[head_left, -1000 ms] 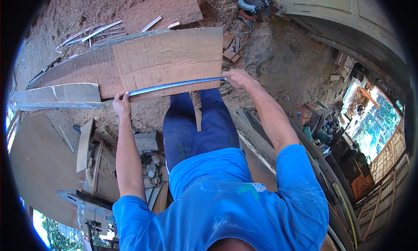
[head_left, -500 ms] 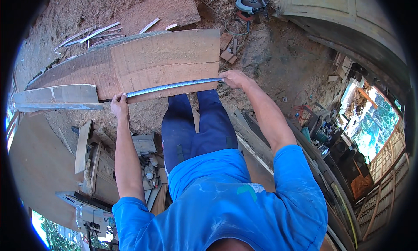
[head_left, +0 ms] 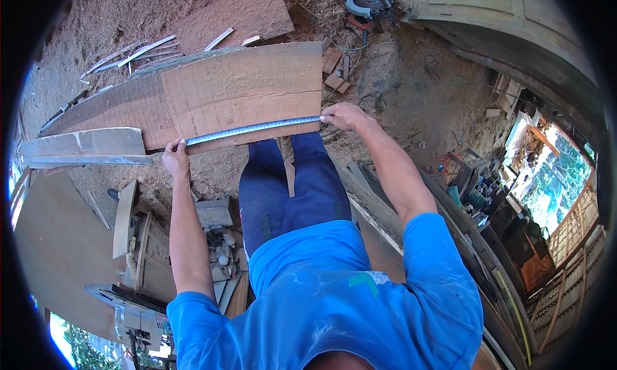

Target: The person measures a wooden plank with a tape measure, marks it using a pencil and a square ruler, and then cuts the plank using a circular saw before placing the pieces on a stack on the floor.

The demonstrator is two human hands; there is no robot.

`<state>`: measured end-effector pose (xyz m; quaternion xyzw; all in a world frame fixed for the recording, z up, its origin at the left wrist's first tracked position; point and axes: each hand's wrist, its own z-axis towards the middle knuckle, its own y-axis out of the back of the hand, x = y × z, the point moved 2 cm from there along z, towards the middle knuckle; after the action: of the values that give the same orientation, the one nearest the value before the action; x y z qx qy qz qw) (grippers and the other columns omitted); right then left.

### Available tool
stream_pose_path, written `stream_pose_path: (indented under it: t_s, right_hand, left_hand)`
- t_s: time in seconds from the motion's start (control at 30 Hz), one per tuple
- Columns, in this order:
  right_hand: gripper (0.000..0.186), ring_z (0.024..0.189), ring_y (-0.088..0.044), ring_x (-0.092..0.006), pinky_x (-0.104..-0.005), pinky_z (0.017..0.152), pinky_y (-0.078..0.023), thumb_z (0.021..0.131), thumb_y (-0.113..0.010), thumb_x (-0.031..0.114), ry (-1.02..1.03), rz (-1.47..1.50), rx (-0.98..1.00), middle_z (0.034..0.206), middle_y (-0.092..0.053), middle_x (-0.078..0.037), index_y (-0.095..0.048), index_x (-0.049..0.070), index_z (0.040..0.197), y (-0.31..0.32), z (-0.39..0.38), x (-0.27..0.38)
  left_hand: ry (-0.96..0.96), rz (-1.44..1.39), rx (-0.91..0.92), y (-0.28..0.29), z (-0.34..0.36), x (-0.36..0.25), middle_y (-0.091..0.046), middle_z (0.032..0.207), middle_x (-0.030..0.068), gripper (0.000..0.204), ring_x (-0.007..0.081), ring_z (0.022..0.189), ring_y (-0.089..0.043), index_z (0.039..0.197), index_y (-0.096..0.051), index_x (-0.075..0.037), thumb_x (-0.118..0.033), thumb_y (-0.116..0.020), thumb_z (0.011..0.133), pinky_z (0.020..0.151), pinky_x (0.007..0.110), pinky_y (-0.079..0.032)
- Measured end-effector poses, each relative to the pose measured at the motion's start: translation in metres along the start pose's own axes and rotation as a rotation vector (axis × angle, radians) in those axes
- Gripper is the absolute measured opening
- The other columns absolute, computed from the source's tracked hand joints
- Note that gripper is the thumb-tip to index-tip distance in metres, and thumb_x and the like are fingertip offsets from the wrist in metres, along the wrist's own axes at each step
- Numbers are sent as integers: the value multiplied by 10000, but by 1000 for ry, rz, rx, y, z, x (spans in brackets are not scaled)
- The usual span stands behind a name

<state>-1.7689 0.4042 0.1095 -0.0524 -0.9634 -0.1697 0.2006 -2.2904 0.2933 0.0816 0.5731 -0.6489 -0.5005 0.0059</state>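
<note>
A metal measuring tape (head_left: pixel 250 128) lies stretched along the near edge of a wide wooden board (head_left: pixel 241 81), which has a curved far edge and a cracked, dusty face. My left hand (head_left: pixel 177 155) pinches the tape’s left end at the board’s edge. At the right end, my right hand (head_left: pixel 344 117) is closed on the tape beside the board’s corner. A narrower grey board (head_left: pixel 87 142) sits left of the wide one, by my left hand. My legs (head_left: pixel 292 190) show below the board.
A circular saw (head_left: pixel 369 2) with a cord rests among sawdust at the top. Loose strips (head_left: pixel 144 49) and a sheet (head_left: pixel 238 10) lie beyond the board. A panelled wooden piece (head_left: pixel 501 13) is upper right; stacked planks (head_left: pixel 379 209) and cluttered gear (head_left: pixel 469 196) stand right, offcuts (head_left: pixel 128 219) left.
The board, tape and surroundings sit slightly further left in the view than a second ago. Both hands remain at the tape’s two ends.
</note>
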Motion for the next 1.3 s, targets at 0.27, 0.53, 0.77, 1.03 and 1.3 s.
stream_pose_path:
  t_s: [0.27,0.53,0.77,1.03,1.3]
  right_hand:
    - [299,1010,-663,-367,-480,869,-509,968,-574,409,9,-9,0,1039,-716,-145,-702,188,1123,-4,3,4]
    - [274,1058,-653,-368,-501,896,-517,966,-546,343,98,-23,-81,1097,-704,-151,-685,185,1142,-12,5,-4]
    - [228,1025,-674,-358,-480,853,-533,902,-603,321,-48,-17,-62,1039,-722,-131,-730,199,1047,-16,-20,-12]
    - [201,919,-702,-335,-453,790,-544,836,-614,267,29,74,-139,936,-737,-114,-750,196,967,-25,-50,15]
    - [209,964,-705,-320,-467,826,-562,834,-616,212,71,-45,-117,1003,-742,-92,-755,160,981,-68,-96,45]
  left_hand:
    - [11,4,-5,2,0,4,-723,843,77,199,144,765,-644,980,-747,6,-158,-754,869,736,301,-515]
    - [-61,29,29,1,13,0,-691,804,39,227,122,686,-569,1008,-749,-4,-176,-778,862,647,285,-480]
    - [37,83,104,-25,-7,-11,-659,864,45,207,129,733,-573,1050,-712,11,-157,-703,928,643,282,-497]
    - [199,-146,119,2,-8,-14,-637,869,33,342,116,689,-557,1180,-638,-23,-309,-611,995,567,265,-447]
    - [289,-414,111,51,-44,-51,-593,881,62,559,141,652,-530,1185,-572,-38,-562,-477,1015,511,261,-396]
